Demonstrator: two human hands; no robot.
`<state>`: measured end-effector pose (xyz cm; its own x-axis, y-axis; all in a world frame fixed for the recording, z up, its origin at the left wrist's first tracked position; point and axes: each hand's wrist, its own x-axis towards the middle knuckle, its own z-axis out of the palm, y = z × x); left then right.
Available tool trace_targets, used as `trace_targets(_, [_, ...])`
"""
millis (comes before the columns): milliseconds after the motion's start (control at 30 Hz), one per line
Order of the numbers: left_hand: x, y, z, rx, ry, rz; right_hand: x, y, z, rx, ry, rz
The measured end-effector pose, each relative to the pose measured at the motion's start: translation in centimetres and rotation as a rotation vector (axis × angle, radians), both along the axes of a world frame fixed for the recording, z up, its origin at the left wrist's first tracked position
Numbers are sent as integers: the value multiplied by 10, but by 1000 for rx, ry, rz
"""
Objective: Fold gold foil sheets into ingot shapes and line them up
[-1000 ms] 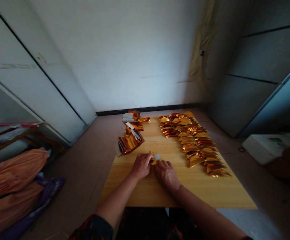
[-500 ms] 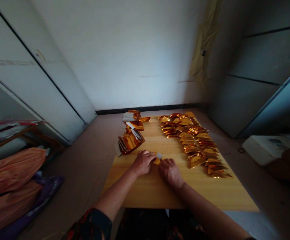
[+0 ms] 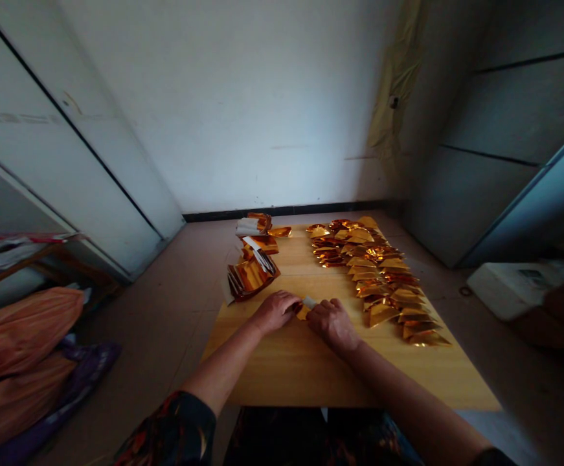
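1. Head view: our left hand (image 3: 275,312) and right hand (image 3: 333,325) were closed, gripping a small gold foil piece (image 3: 303,313) between them.
2. That piece was over the wooden tabletop (image 3: 286,369), left of the foil triangles (image 3: 379,278).

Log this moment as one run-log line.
left hand: on folded gold foil | right hand: on same foil | nearby: gold foil triangles on wooden table

Glossy foil pieces (image 3: 381,278), smooth wooden tabletop (image 3: 282,369)
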<state>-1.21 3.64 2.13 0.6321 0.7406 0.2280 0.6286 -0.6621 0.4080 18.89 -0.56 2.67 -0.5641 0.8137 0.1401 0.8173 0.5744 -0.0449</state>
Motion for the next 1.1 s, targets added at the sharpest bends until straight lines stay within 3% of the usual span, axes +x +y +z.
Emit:
trace_targets(200, [-2,1,-5,16,2,-14,-7,-1,-9,54,-15,-28])
trace_targets(400, [0,2,-6,28,36,2,-11,-1,-6,79,-74,27])
trace_targets(700, [3,-7,-4,144,71,-10,4,6,-10,157,-109,74])
trace_targets(1100, [7,-5,-18,400,157,-48,12,15,-16,218,-48,89])
